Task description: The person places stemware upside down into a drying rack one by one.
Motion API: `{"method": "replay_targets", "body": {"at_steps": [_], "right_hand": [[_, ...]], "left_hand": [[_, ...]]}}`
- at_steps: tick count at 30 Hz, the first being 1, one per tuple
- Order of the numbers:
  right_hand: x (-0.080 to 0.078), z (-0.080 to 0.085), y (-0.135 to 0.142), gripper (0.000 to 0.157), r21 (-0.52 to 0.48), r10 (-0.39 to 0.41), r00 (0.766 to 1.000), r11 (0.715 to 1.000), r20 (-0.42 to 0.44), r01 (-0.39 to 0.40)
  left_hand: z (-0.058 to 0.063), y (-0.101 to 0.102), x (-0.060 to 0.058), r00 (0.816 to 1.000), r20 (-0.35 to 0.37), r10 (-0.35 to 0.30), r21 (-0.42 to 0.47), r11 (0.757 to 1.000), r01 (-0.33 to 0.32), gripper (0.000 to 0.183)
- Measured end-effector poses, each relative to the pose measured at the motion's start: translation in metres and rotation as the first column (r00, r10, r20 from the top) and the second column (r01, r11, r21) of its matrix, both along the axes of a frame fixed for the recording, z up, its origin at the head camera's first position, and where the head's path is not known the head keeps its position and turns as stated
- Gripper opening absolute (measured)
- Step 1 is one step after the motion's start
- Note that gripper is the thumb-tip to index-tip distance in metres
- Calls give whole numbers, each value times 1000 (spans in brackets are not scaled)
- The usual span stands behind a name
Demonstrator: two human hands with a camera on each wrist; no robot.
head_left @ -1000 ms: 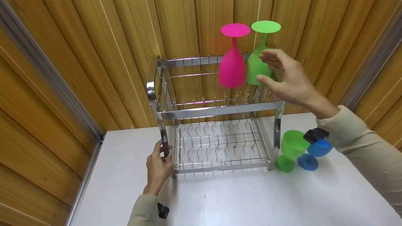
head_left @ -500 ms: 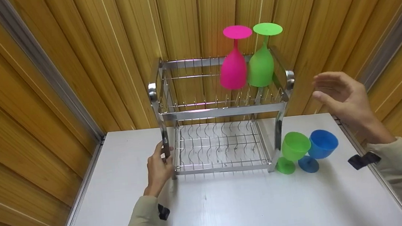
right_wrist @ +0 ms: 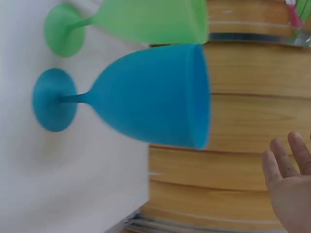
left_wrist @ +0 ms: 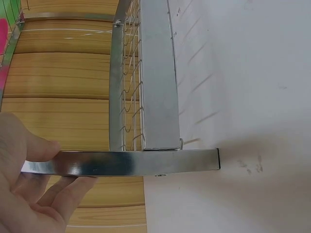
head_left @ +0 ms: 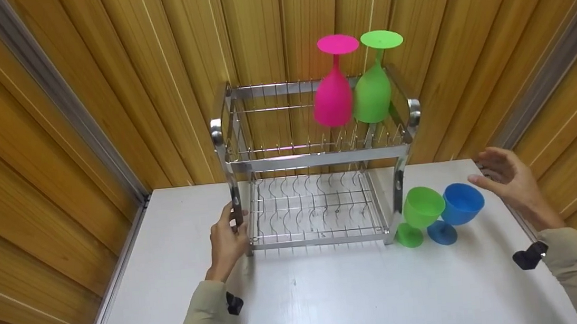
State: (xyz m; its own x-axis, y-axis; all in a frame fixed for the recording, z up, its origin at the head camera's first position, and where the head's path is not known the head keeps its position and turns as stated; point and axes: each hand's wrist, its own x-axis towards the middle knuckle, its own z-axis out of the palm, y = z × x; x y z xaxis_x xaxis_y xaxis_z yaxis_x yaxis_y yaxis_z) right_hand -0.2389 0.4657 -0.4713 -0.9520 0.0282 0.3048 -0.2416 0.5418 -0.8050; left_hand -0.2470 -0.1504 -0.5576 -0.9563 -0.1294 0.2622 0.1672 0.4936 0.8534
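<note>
My left hand (head_left: 227,243) grips the left front post of a two-tier metal dish rack (head_left: 315,159); in the left wrist view the thumb and fingers wrap round the flat steel post (left_wrist: 121,163). My right hand (head_left: 514,185) is in the air to the right of a blue goblet (head_left: 463,204), fingers spread and holding nothing. That goblet stands upright on the table beside a green goblet (head_left: 423,208), both right of the rack. On the upper tier, a pink goblet (head_left: 333,99) and a second green goblet (head_left: 373,95) sit upside down, side by side at the right.
The rack's lower tier (head_left: 314,207) has rows of wavy wire dividers. A white table (head_left: 328,296) carries the rack. Wood-panelled walls (head_left: 275,25) rise behind and on both sides, close to the table's edges.
My right hand has moved away from the upside-down green goblet, out to the right and then down toward the blue goblet. The left hand has kept its grip on the rack.
</note>
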Motion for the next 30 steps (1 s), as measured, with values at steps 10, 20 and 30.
{"method": "replay_targets", "body": {"at_steps": [10, 20, 30], "right_hand": [[13, -67, 5, 89, -46, -21, 994, 999, 111, 26], [22, -110, -9, 114, -199, -20, 962, 977, 274, 77], [18, -137, -24, 118, -245, -48, 958, 962, 281, 120]], "left_hand": [[0, 0, 0, 1000, -17, 2, -36, 999, -2, 58], [2, -1, 0, 1000, -19, 11, -28, 1000, -11, 60], [2, 1, 3, 1000, 20, 10, -11, 1000, -10, 60]]}}
